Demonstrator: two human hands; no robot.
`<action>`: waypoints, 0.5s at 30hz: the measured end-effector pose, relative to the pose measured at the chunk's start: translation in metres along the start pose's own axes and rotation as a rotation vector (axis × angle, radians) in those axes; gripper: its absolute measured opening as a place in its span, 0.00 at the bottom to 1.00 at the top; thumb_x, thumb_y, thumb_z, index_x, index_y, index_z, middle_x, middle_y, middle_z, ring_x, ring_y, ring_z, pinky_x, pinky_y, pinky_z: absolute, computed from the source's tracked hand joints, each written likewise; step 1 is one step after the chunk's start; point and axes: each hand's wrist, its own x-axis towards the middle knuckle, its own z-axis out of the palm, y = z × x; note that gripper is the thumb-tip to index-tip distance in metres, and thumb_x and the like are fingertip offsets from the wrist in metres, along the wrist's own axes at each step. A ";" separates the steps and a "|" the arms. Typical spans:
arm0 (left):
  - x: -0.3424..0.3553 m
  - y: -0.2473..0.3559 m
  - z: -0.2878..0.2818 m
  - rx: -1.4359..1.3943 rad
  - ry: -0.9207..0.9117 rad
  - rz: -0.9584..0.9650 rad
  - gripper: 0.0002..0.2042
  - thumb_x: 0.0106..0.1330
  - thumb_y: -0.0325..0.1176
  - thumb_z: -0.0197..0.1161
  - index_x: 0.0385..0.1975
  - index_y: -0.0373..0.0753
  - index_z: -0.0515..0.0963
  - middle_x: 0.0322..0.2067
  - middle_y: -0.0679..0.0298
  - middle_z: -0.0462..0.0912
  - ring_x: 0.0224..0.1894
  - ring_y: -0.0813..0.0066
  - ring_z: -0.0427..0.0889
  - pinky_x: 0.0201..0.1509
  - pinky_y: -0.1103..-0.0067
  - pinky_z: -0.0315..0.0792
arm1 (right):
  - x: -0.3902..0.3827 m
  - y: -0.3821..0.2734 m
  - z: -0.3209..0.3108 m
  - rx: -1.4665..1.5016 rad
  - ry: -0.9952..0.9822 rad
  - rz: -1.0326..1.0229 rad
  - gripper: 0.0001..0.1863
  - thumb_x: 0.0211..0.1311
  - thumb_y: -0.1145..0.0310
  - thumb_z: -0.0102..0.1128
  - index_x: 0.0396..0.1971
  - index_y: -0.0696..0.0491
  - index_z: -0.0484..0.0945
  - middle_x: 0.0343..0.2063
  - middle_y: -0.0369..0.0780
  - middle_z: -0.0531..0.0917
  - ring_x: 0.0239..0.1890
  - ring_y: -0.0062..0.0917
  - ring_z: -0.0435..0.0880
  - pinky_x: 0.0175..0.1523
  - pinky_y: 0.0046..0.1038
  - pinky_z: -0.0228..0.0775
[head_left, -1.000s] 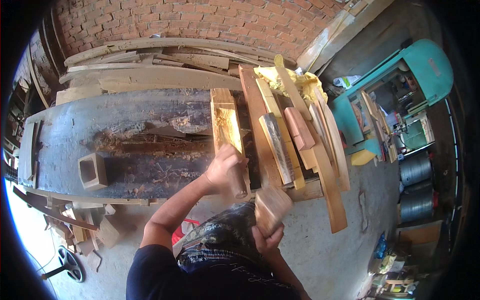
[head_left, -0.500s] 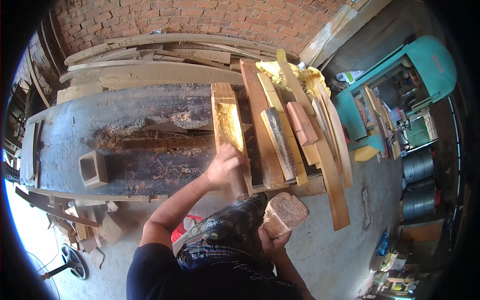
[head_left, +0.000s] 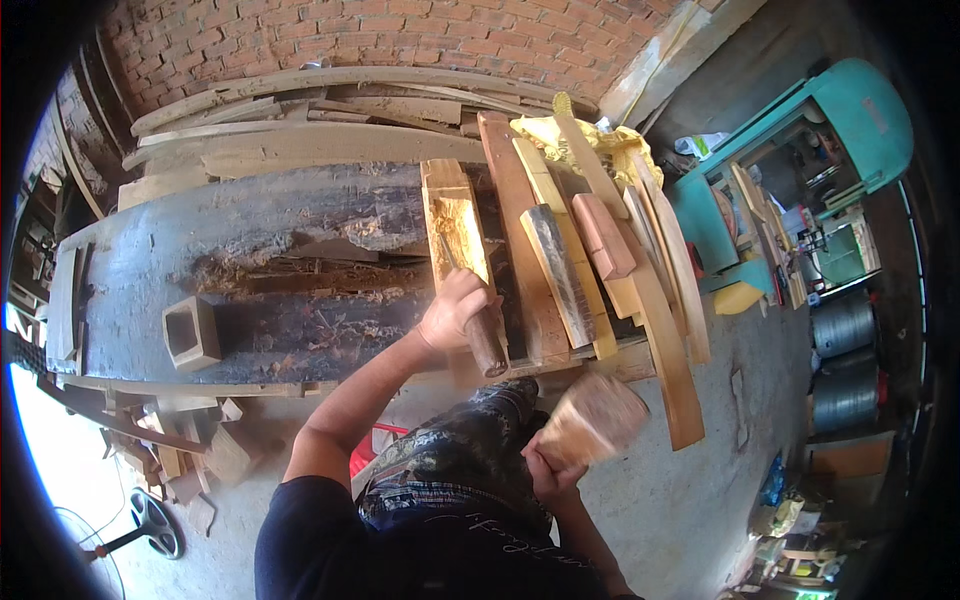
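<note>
Here, seen from the head camera: the left hand (head_left: 455, 308) is closed around a dark round-handled tool, likely a chisel (head_left: 484, 342), fingers wrapped tight about the handle. The tool slants down onto a pale plank (head_left: 452, 215) whose upper face is gouged into a rough, yellowish hollow. This plank lies lengthwise across the near edge of a long, dark, weathered workbench (head_left: 250, 280), its far end pointing toward the brick wall (head_left: 400, 35).

The right hand (head_left: 548, 470) grips a blocky wooden mallet (head_left: 592, 418), fingers clenched on its handle. The mallet head is motion-blurred, raised off the bench, low and to the right of the chisel, well apart from it.

Just right of the worked plank: a stack of boards and offcuts (head_left: 590, 250) leaning over the bench edge, a reddish block among them, with yellow cloth (head_left: 600, 145) behind. On the bench's left part sits a small square hollow wooden block (head_left: 190, 335). Shavings and chips litter the bench top. More long planks (head_left: 300, 110) are piled against the wall.

At the right, a teal band saw (head_left: 830, 130); blue-grey drums (head_left: 845, 325) beside it. Wood scraps (head_left: 190, 460) lie on the concrete floor at lower left.
</note>
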 end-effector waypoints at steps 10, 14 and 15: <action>-0.006 0.012 -0.002 -0.049 0.004 0.029 0.09 0.53 0.28 0.68 0.27 0.39 0.72 0.27 0.60 0.68 0.32 0.58 0.69 0.35 0.68 0.62 | -0.007 -0.015 -0.002 0.037 0.015 0.113 0.29 0.53 0.75 0.64 0.51 0.64 0.59 0.36 0.46 0.77 0.35 0.27 0.80 0.43 0.29 0.74; -0.005 0.009 0.001 -0.038 0.025 0.015 0.09 0.53 0.28 0.68 0.27 0.39 0.72 0.26 0.61 0.68 0.31 0.59 0.69 0.35 0.68 0.63 | 0.007 -0.035 -0.014 -0.408 -0.199 -0.303 0.17 0.54 0.75 0.61 0.42 0.61 0.69 0.30 0.42 0.78 0.30 0.26 0.79 0.38 0.27 0.73; -0.009 0.006 -0.001 -0.032 0.022 0.009 0.09 0.53 0.28 0.68 0.27 0.39 0.72 0.26 0.61 0.68 0.31 0.59 0.69 0.35 0.68 0.63 | 0.028 -0.061 -0.015 -0.209 -0.276 -0.195 0.08 0.51 0.72 0.63 0.30 0.56 0.75 0.31 0.41 0.80 0.30 0.26 0.79 0.38 0.28 0.72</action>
